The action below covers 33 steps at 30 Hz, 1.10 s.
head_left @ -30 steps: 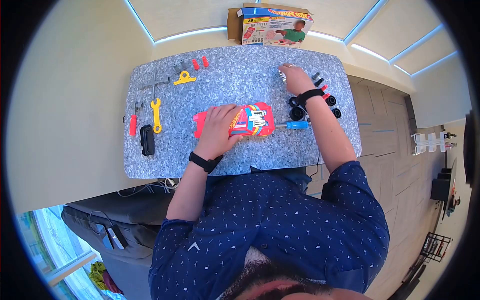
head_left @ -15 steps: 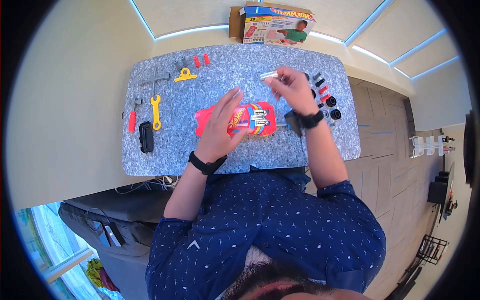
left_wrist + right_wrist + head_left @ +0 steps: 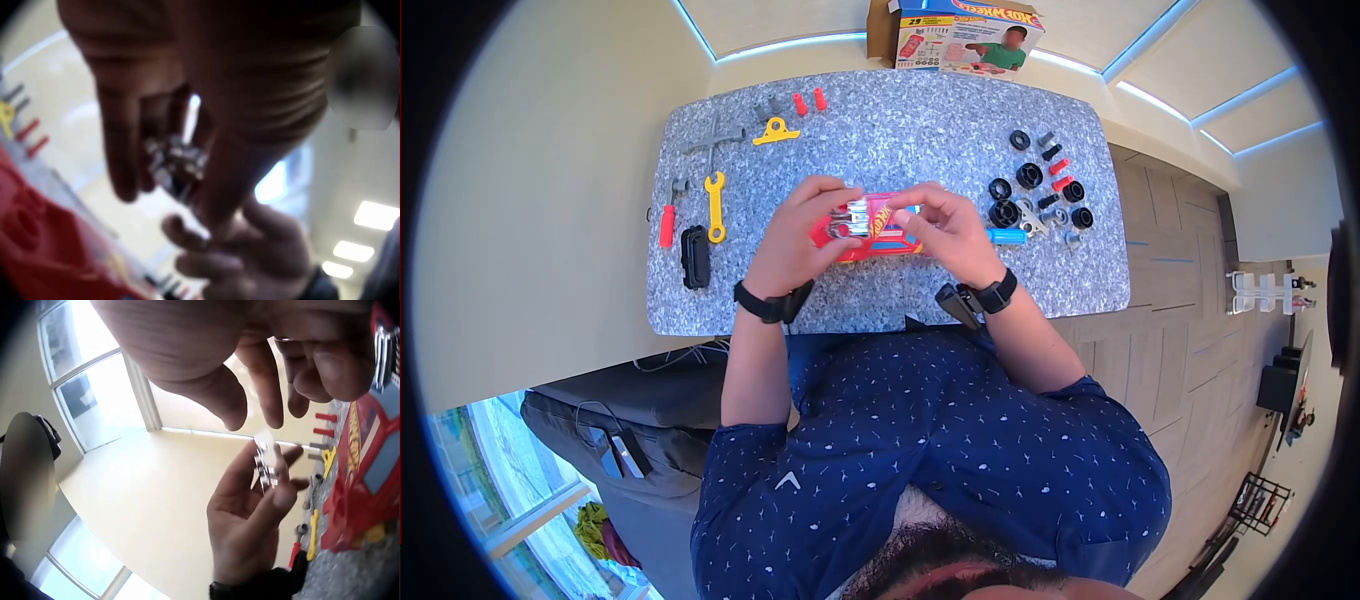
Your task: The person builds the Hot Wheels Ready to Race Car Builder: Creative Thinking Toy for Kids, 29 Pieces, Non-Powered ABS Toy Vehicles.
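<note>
Held above the left end of the red plastic toy car (image 3: 885, 238) at mid-counter (image 3: 850, 303), the ridged, chrome-bright piece (image 3: 267, 467) pinched in my left fingers (image 3: 237, 475) might drop if they loosen, my parted, apparently empty right fingers (image 3: 265, 387) giving no support.

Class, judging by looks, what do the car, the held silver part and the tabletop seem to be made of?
Car: probably hard plastic; smooth, red moulded shell. Silver part: chrome-like finish with bright glints; plated plastic or metal, unclear. Tabletop: speckled grey; laminate or stone.
</note>
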### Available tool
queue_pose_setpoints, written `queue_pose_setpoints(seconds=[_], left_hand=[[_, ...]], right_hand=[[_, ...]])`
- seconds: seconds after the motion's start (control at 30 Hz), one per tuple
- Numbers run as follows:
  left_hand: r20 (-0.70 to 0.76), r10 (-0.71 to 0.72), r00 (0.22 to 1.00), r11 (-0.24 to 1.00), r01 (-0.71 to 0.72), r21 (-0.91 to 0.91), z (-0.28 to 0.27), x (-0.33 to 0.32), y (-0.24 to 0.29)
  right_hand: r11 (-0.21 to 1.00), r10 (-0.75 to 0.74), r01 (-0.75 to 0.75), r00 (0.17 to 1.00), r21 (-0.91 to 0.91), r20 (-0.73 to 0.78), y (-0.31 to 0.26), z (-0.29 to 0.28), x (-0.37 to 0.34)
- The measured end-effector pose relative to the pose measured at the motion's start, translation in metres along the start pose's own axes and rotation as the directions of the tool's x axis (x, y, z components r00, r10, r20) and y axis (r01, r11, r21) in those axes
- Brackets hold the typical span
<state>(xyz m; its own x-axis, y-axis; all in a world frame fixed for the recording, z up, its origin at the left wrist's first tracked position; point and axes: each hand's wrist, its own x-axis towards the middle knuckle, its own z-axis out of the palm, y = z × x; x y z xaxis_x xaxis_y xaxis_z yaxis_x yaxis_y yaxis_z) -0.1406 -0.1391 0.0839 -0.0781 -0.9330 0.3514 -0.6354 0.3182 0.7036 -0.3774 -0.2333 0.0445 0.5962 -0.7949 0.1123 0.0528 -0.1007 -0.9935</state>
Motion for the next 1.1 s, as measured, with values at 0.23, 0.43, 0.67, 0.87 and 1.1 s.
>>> queue_pose_setpoints(seconds=[0.23, 0.43, 0.67, 0.87, 1.1], left_hand=[[0.104, -0.162, 0.981, 0.986, 0.155, 0.068, -0.003, -0.011, -0.039], [0.084, -0.122, 0.989, 0.990, 0.115, 0.075, 0.009, -0.008, -0.043], [0.101, -0.165, 0.981, 0.984, 0.171, -0.048, 0.002, -0.011, -0.047], [0.099, -0.143, 0.985, 0.990, 0.144, 0.003, 0.004, -0.009, -0.045], [0.102, -0.148, 0.984, 0.989, 0.146, 0.023, 0.005, -0.009, -0.043]], right_hand=[[0.981, 0.036, -0.051, 0.996, -0.187, -0.082, 0.020, -0.033, -0.013], [0.963, 0.053, -0.076, 0.994, -0.257, -0.098, 0.029, -0.039, -0.019], [0.946, 0.032, -0.053, 0.997, -0.321, -0.070, 0.030, -0.041, -0.023], [0.898, -0.128, 0.091, 0.990, -0.431, -0.058, 0.012, -0.049, -0.028], [0.563, -0.343, -0.121, 0.866, -0.817, -0.364, -0.019, -0.154, -0.025]])
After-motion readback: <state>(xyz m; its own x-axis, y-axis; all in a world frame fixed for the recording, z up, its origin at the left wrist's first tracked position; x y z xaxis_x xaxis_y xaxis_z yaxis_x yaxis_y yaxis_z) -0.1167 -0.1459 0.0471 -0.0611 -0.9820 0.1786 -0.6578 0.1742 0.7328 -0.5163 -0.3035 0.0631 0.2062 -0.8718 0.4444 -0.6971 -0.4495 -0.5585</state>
